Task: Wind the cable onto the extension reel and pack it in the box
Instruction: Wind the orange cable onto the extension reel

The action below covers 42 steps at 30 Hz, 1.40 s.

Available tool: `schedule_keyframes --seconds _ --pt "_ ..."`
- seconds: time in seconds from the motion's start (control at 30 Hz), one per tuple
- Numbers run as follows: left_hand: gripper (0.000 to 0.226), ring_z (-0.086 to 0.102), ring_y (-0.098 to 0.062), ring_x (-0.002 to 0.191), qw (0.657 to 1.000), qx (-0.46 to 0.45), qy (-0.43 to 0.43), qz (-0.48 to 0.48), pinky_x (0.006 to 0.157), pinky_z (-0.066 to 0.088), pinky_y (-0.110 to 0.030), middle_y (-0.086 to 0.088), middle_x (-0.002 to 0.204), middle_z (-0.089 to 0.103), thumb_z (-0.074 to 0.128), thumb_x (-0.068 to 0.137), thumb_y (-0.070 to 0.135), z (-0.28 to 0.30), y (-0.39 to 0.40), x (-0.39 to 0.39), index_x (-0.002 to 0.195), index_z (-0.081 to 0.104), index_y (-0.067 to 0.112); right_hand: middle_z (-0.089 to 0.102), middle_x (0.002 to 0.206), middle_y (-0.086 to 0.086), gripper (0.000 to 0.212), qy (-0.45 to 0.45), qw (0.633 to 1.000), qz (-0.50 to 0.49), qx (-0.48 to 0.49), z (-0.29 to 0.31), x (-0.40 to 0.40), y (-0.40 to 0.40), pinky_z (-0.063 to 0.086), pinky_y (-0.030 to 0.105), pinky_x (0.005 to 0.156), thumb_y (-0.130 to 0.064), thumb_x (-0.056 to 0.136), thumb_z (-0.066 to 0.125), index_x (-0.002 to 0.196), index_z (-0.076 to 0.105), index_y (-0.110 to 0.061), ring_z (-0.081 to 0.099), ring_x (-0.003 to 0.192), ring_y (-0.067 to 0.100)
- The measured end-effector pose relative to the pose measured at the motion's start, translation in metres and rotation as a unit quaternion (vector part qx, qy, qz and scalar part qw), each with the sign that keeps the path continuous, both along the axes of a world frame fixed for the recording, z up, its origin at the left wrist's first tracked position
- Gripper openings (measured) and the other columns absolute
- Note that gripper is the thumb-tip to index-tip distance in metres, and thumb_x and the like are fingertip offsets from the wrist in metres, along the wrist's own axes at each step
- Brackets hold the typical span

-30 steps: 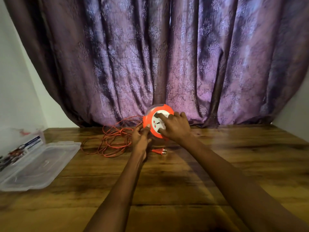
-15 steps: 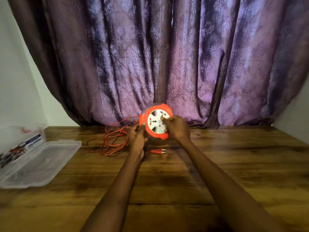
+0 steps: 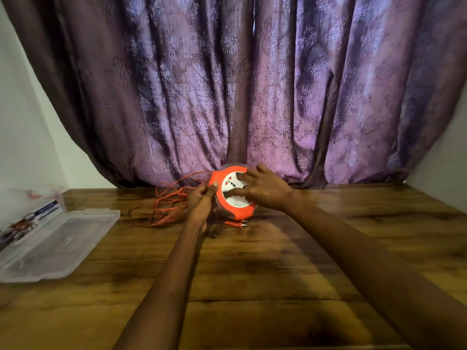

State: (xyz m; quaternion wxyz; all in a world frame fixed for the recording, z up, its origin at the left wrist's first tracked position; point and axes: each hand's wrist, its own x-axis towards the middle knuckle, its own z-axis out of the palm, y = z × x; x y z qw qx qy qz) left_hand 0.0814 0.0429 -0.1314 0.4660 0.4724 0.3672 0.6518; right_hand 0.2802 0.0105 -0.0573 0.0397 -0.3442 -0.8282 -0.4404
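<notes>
Two bare forearms reach forward over the dark wooden table (image 3: 265,269) toward its far edge. At the near left, a clear plastic box (image 3: 54,245) lies open on the tabletop, its lid tipped back against the wall with a printed label showing inside. Farther out, the left hand (image 3: 201,202) grips the left rim of the orange extension reel (image 3: 233,195), fingers curled around the edge and the thumb up against the orange face. The right hand (image 3: 265,189) lies over the reel's white socket face, fingers spread and resting on it; whether any fingertip hooks into a recess cannot be told through the blur. The reel stands tilted on its edge, just above the table. Beneath it the orange plug (image 3: 237,224) lies on the wood. To the left, the orange cable (image 3: 168,205) sprawls in loose loops, unwound. Behind everything hangs a purple patterned curtain (image 3: 252,84).
</notes>
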Motion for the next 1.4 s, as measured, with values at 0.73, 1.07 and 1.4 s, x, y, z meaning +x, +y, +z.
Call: schedule_keyframes --seconds 0.73,1.07,1.4 --pt "0.011 0.059 -0.007 0.066 0.995 0.014 -0.083 0.050 0.063 0.050 -0.026 0.002 0.079 0.072 0.062 0.098 0.018 0.005 -0.002 0.006 0.098 0.071 0.012 0.064 0.109 0.004 0.022 0.385 0.913 0.070 -0.120 -0.015 -0.001 0.005 0.045 0.036 0.081 -0.022 0.085 0.067 0.107 0.070 -0.026 0.060 0.100 0.029" --pt "0.015 0.062 -0.029 0.089 0.998 -0.031 -0.060 0.007 0.088 0.052 -0.055 -0.016 0.094 0.072 0.065 0.095 0.023 0.002 -0.002 0.001 0.089 0.073 0.012 0.048 0.147 0.005 0.041 0.015 0.998 0.045 -0.041 0.003 -0.001 -0.011 0.035 0.049 0.103 -0.027 0.094 0.052 0.127 0.055 -0.051 0.044 0.135 0.030" --pt "0.020 0.063 -0.015 0.076 0.997 -0.009 -0.079 -0.006 0.052 0.055 -0.024 -0.008 0.099 0.071 0.066 0.095 0.022 0.002 -0.020 0.030 0.113 0.068 0.012 0.074 0.100 0.011 0.070 0.326 0.931 -0.158 -0.040 -0.001 -0.015 0.003 0.030 0.044 0.093 -0.072 0.070 0.059 0.131 0.051 -0.039 0.060 0.106 0.030"
